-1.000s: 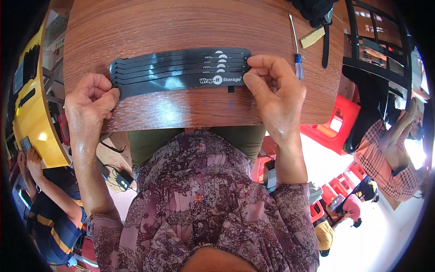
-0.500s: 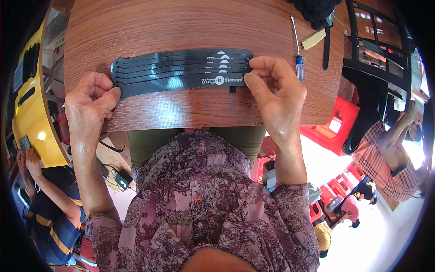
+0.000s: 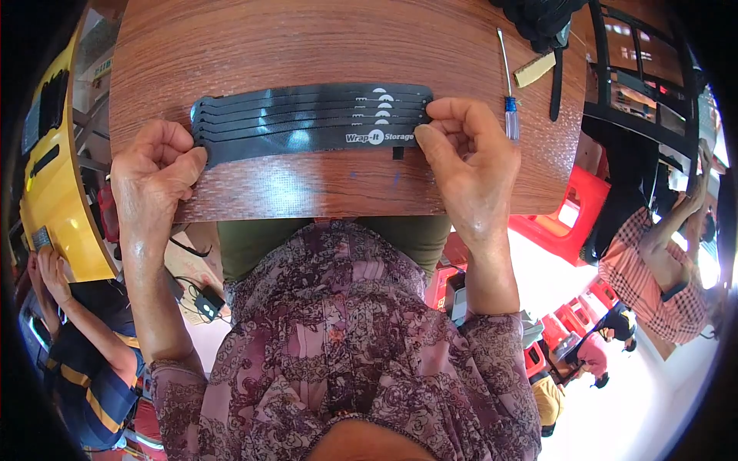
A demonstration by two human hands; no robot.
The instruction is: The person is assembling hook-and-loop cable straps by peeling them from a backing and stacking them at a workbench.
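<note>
A fanned stack of flat black straps (image 3: 307, 127) stretches sideways between my hands over the near part of the wooden table. The strips overlap in steps, and white printing shows toward their right ends. My left hand (image 3: 157, 165) is closed, pinching the stack's left end between thumb and fingers. At the other end, my right hand (image 3: 473, 165) grips the near corner with thumb and curled fingers. A short black tab (image 3: 398, 154) sticks out below the stack beside my right hand. My fingers hide the gripped ends.
On the wooden table (image 3: 254, 46), a screwdriver (image 3: 511, 115) lies right of my right hand. Beyond it are a tan strip (image 3: 535, 70), a black strap (image 3: 556, 92) and a dark pile (image 3: 542, 19). A red stool (image 3: 576, 203) stands at the right. Another person's hand (image 3: 52, 273) rests at a yellow table (image 3: 65, 207).
Both hands keep their hold on the straps with hardly any movement. The table and the things on it appear slightly farther right in the picture.
</note>
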